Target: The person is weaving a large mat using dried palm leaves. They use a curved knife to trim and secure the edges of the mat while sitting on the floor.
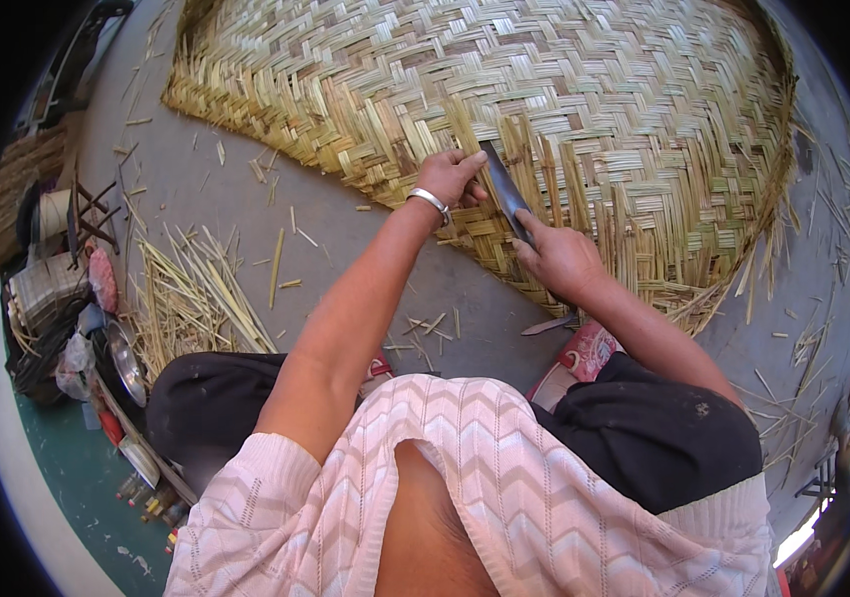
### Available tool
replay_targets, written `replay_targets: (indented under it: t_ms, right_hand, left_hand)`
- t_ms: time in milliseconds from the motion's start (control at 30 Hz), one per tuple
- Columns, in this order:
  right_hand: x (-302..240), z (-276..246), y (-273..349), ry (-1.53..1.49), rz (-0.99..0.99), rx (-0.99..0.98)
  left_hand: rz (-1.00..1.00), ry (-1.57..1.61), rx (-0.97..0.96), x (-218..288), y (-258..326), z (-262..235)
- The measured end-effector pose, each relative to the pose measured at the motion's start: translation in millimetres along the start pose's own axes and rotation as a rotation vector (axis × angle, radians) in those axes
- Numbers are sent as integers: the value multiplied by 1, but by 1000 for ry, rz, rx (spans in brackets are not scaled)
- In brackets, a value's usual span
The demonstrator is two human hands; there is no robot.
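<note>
A large woven reed mat (584, 90) lies on the ground before me, its near edge showing loose strip ends. My left hand (453, 181), with a silver bracelet on the wrist, is closed in a pinch on a reed strip (462, 127) at that edge. The fingers partly hide the strip. In my right hand (559, 261) is a long, flat, dark metal blade (506, 187), gripped at its near end. It slants up and left across the weave, its far end close to my left fingertips.
A pointed metal blade (549, 325) rests on the ground by my red patterned shoe (594, 348). Loose reed strips (196, 294) are heaped at the left, with cut scraps scattered around. A metal bowl (124, 360), bags and bundles stand at the far left.
</note>
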State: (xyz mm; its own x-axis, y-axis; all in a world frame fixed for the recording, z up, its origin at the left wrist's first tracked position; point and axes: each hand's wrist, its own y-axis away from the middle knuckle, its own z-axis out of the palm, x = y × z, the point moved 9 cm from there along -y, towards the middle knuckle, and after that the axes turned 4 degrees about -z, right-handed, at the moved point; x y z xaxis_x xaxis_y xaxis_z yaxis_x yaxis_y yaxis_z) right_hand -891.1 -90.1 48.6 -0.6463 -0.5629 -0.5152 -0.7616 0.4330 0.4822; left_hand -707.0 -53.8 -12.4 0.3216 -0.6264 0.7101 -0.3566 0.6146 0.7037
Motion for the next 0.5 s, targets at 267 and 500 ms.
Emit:
replay_targets:
  t_ms: [267,500]
  right_hand:
    - [-1,-7,-15,45,-40,20]
    - [-1,-5,-18,94,-34,-31]
  left_hand:
    - [-198,114,-117,-4,6,5]
    - [-520,144,-246,-29,18,15]
